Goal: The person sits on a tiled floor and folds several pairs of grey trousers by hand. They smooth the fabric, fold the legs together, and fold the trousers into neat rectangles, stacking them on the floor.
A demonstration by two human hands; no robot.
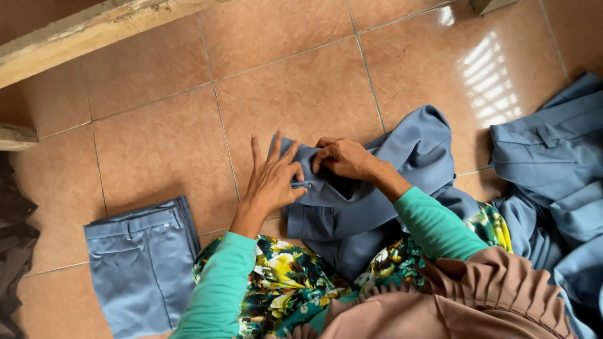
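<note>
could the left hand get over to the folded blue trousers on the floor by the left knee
Probably yes. The left hand rests on the blue trousers in the lap, and the folded pair lies on bare tile beside the left sleeve, with nothing between them.

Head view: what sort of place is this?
Probably a home or small garment workshop: glossy terracotta floor tiles, a folded blue-grey pair of trousers, an unfolded heap of blue-grey trousers and a rough wooden beam.
</note>
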